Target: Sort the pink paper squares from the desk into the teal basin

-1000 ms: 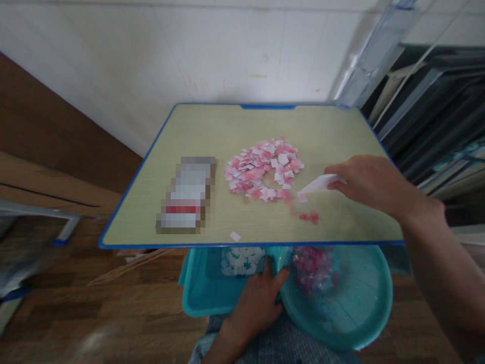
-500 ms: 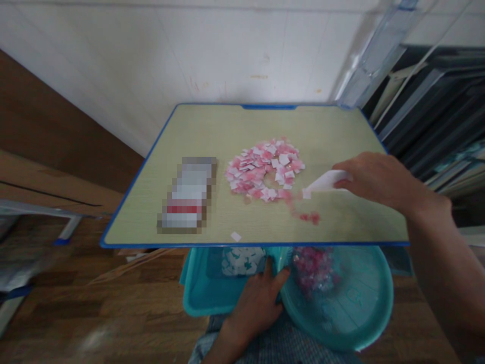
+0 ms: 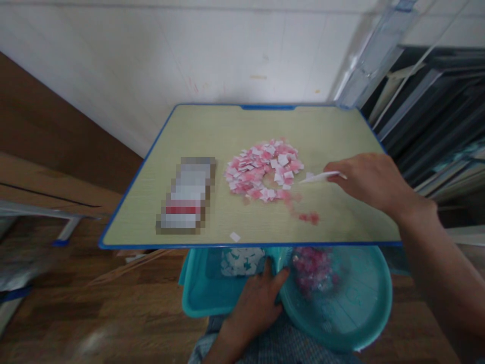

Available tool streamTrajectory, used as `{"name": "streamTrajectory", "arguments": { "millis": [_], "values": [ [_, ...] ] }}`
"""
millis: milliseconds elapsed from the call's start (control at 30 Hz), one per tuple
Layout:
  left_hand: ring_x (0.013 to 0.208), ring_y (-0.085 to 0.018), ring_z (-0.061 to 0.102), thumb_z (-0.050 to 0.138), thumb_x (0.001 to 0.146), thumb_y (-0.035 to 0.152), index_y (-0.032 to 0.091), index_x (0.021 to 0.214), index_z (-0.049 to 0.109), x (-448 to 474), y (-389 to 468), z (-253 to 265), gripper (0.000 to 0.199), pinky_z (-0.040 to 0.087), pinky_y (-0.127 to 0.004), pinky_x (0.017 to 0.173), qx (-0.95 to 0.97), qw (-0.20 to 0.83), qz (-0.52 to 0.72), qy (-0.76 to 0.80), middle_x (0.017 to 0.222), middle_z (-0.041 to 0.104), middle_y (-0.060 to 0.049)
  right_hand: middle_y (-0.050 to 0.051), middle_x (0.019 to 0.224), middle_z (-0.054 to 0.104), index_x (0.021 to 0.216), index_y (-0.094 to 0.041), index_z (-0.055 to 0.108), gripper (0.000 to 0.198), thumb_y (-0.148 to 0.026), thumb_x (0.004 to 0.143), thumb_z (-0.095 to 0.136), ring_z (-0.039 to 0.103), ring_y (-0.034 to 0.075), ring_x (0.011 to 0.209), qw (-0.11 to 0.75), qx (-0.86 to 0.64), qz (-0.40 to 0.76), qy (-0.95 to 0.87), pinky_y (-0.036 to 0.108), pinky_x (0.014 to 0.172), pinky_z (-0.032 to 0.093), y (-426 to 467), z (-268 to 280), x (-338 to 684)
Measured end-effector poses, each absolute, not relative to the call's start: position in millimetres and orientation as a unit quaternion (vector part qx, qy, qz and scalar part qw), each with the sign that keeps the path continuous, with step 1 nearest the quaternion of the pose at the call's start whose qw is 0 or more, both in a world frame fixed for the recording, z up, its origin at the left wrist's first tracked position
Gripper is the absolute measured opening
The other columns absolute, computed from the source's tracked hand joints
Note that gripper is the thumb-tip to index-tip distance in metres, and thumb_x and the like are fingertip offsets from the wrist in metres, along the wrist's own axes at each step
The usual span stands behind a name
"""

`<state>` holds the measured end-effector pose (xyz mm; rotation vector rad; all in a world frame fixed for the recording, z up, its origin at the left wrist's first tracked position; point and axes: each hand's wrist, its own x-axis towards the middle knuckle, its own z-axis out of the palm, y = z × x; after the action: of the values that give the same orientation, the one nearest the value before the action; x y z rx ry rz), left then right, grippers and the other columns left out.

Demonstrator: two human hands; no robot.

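Our right hand (image 3: 366,179) pinches 1 thin white strip (image 3: 320,177), just beside the heap of pink-and-white pieces (image 3: 259,169) on our board (image 3: 322,129) | our left hand (image 3: 261,293) touches the round basin (image 3: 385,298); we cannot tell whether it grips.

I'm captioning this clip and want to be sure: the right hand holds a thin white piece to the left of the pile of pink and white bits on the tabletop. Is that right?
Not quite: the head view shows the thin white piece to the right of the pile of pink and white bits on the tabletop. The right hand does hold it.
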<state>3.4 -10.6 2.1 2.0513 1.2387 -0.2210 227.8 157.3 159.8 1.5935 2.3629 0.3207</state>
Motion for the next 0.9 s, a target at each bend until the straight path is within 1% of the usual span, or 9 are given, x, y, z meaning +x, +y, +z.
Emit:
{"name": "streamTrajectory", "arguments": {
  "millis": [133, 233, 300, 367, 500, 633, 733, 833, 900],
  "values": [
    [0.108, -0.034, 0.055, 0.052, 0.075, 0.015, 0.027, 0.139, 0.033, 2.8, -10.8, 2.3, 0.068, 0.042, -0.045, 0.089, 0.797, 0.359, -0.086, 0.479, 0.146, 0.025, -0.021, 0.006, 0.089, 0.072, 0.098, -0.027, 0.066, 0.029, -0.024, 0.092, 0.038, 0.065, 0.024, 0.078, 0.13, 0.501, 0.094, 0.85, 0.031, 0.052, 0.025, 152.0, 154.3, 215.3],
    [0.109, -0.034, 0.054, 0.051, 0.075, 0.015, 0.027, 0.139, 0.032, 2.5, -11.9, 1.4, 0.069, 0.042, -0.045, 0.089, 0.796, 0.356, -0.086, 0.481, 0.147, 0.025, -0.02, 0.006, 0.085, 0.072, 0.093, -0.025, 0.067, 0.028, -0.02, 0.091, 0.039, 0.065, 0.024, 0.074, 0.125, 0.477, 0.098, 0.865, 0.031, 0.05, 0.021, 151.6, 154.8, 213.9],
    [0.109, -0.034, 0.054, 0.051, 0.075, 0.015, 0.028, 0.139, 0.032, 2.7, -12.4, 0.8, 0.068, 0.042, -0.046, 0.089, 0.795, 0.357, -0.084, 0.483, 0.147, 0.025, -0.02, 0.005, 0.079, 0.071, 0.089, -0.025, 0.068, 0.025, -0.022, 0.09, 0.043, 0.064, 0.024, 0.072, 0.128, 0.459, 0.094, 0.874, 0.031, 0.051, 0.021, 152.1, 159.1, 217.1],
    [0.109, -0.034, 0.054, 0.051, 0.075, 0.016, 0.028, 0.139, 0.033, 3.0, -12.4, 0.7, 0.067, 0.042, -0.046, 0.089, 0.794, 0.36, -0.082, 0.482, 0.147, 0.025, -0.02, 0.005, 0.076, 0.071, 0.091, -0.026, 0.069, 0.023, -0.024, 0.09, 0.045, 0.063, 0.024, 0.071, 0.126, 0.459, 0.099, 0.874, 0.031, 0.051, 0.021, 152.4, 163.8, 220.3],
    [0.111, -0.035, 0.052, 0.052, 0.075, 0.015, 0.028, 0.139, 0.032, 3.4, -11.1, 1.9, 0.068, 0.041, -0.046, 0.091, 0.79, 0.37, -0.082, 0.482, 0.148, 0.025, -0.018, 0.005, 0.082, 0.072, 0.095, -0.026, 0.069, 0.024, -0.023, 0.089, 0.046, 0.063, 0.022, 0.071, 0.102, 0.466, 0.106, 0.873, 0.031, 0.052, 0.022, 152.4, 163.3, 221.4],
    [0.112, -0.034, 0.052, 0.052, 0.076, 0.015, 0.029, 0.14, 0.032, 3.1, -11.3, 2.5, 0.069, 0.041, -0.046, 0.091, 0.788, 0.374, -0.082, 0.483, 0.148, 0.025, -0.016, 0.003, 0.076, 0.071, 0.09, -0.026, 0.069, 0.02, -0.022, 0.087, 0.049, 0.061, 0.018, 0.067, 0.104, 0.425, 0.072, 0.896, 0.029, 0.052, 0.021, 153.2, 157.2, 224.5],
    [0.112, -0.034, 0.052, 0.053, 0.077, 0.016, 0.029, 0.14, 0.032, 3.0, -12.2, 1.4, 0.067, 0.04, -0.046, 0.092, 0.789, 0.37, -0.081, 0.484, 0.148, 0.024, -0.016, 0.002, 0.071, 0.069, 0.086, -0.027, 0.069, 0.016, -0.023, 0.084, 0.054, 0.061, 0.019, 0.065, 0.11, 0.403, 0.056, 0.907, 0.029, 0.052, 0.021, 153.5, 158.7, 226.8],
    [0.113, -0.034, 0.051, 0.053, 0.077, 0.016, 0.029, 0.139, 0.032, 3.0, -12.4, 0.3, 0.067, 0.04, -0.047, 0.092, 0.789, 0.369, -0.081, 0.485, 0.149, 0.024, -0.016, 0.003, 0.076, 0.071, 0.088, -0.026, 0.069, 0.017, -0.023, 0.086, 0.053, 0.062, 0.019, 0.067, 0.089, 0.409, 0.052, 0.907, 0.03, 0.052, 0.021, 152.4, 160.3, 219.1],
    [0.113, -0.034, 0.051, 0.053, 0.075, 0.016, 0.029, 0.14, 0.031, 3.0, -12.2, 0.4, 0.069, 0.04, -0.047, 0.092, 0.789, 0.368, -0.083, 0.485, 0.148, 0.024, -0.017, 0.003, 0.08, 0.072, 0.087, -0.025, 0.068, 0.02, -0.019, 0.087, 0.049, 0.062, 0.018, 0.069, 0.071, 0.406, 0.041, 0.91, 0.03, 0.052, 0.021, 151.2, 158.4, 209.7]
  ]
}}
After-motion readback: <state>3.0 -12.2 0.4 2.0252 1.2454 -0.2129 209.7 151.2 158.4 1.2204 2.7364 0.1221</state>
